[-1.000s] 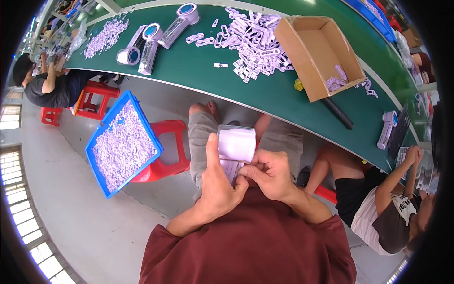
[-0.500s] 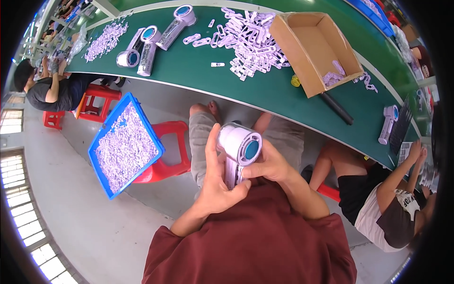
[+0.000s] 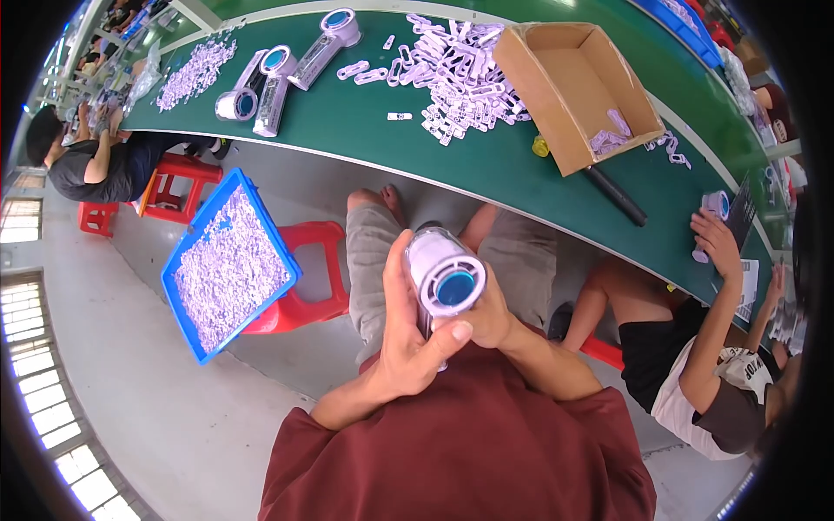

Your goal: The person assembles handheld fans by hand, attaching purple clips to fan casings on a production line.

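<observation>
Both my hands are wrapped round a lavender handheld fan (image 3: 445,265), held above my lap. Its round head faces up toward me, with a blue disc inside a ringed end. My left hand (image 3: 407,334) grips it from the left, thumb lying across the handle just below the head. On the other side my right hand (image 3: 488,314) closes round it, its fingers partly hidden behind the head. Most of the handle is covered by my hands. Similar fans (image 3: 272,91) lie on the green table (image 3: 365,139) in front of me, toward the left.
Small lavender parts (image 3: 460,69) are heaped on the table beside a tilted cardboard box (image 3: 556,130). A black rod (image 3: 618,198) lies near its edge. To my left, a blue tray (image 3: 169,291) of small pieces rests on a red stool (image 3: 317,278). Co-workers sit at both sides.
The fan has tipped so its blue end faces more toward me, and my left thumb has moved up near the head. The co-worker at right has put a hand on a fan on the table.
</observation>
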